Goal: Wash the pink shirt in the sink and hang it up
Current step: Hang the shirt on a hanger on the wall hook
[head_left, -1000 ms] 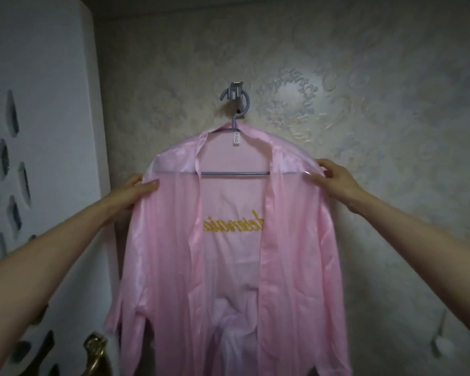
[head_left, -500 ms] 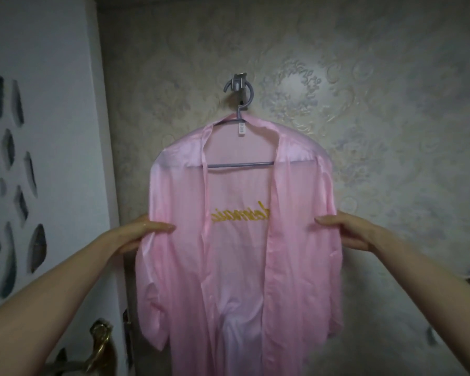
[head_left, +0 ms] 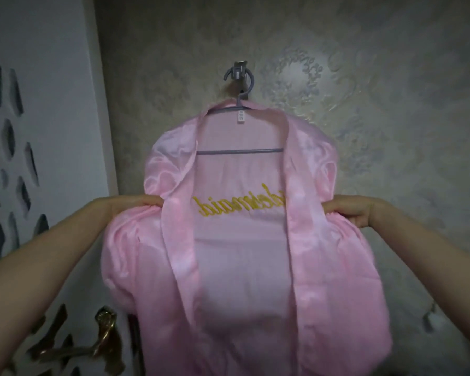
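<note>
The pink shirt (head_left: pixel 236 253) hangs open-fronted on a grey hanger (head_left: pixel 240 150), which hooks over a metal wall hook (head_left: pixel 239 73). Yellow mirrored lettering shows through its back panel. My left hand (head_left: pixel 136 206) pinches the shirt's left side at chest height. At the same height my right hand (head_left: pixel 350 211) grips the right side. Both hands pull the cloth outward and toward me, so the lower part billows forward. The shirt's hem is out of frame.
A patterned grey-beige wall (head_left: pixel 377 90) is behind the shirt. On the left stands a white panel with dark cut-out shapes (head_left: pixel 14 158). A brass door handle (head_left: pixel 103 337) sticks out at the lower left.
Both hands slid from the shoulders down the shirt's sides to chest height and closed on the cloth. The lower shirt has swung toward me.
</note>
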